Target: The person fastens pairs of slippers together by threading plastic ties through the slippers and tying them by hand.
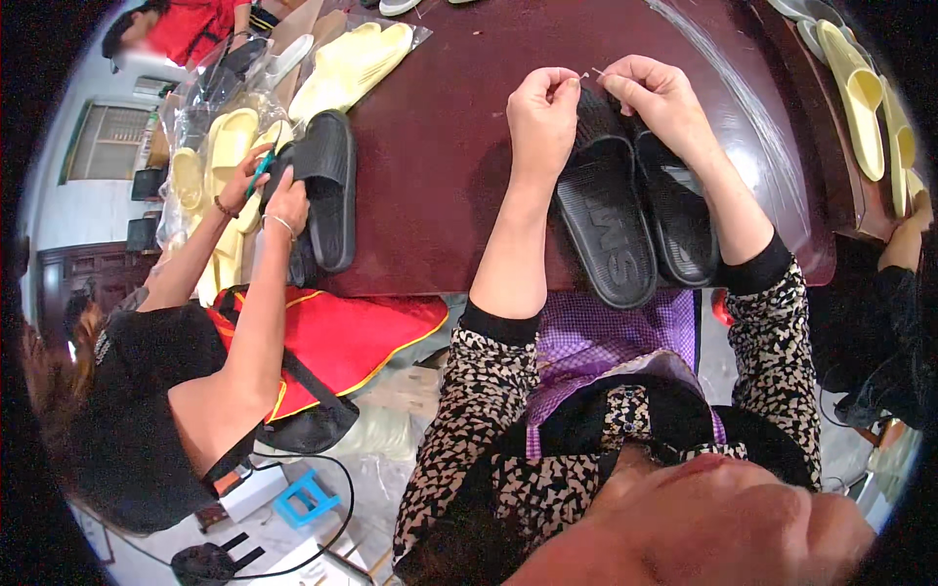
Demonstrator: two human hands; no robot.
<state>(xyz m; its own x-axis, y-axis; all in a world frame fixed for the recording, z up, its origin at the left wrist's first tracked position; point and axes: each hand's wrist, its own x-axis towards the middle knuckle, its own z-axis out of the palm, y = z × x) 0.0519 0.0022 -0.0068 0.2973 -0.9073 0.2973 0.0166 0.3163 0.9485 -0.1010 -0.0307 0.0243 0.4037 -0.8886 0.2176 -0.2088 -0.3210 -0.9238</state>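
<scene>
A pair of black slide sandals lies in front of me at the table's near edge, the left sandal (608, 220) beside the right sandal (684, 220). Above their straps, my left hand (543, 115) and my right hand (657, 98) face each other, fingertips pinched and a small gap between them. Tiny pale ends of a thin strand (586, 74) show at both fingertips. Whether it is one piece, and whether it passes through the sandals, is too small to tell.
The dark red table (440, 176) carries a bundle of clear strands (738, 103) at right. Yellow sandals (357, 63) in plastic lie at left, more yellow sandals (860, 88) at right. A co-worker's hands (285, 205) hold a teal tool near another black sandal (330, 190).
</scene>
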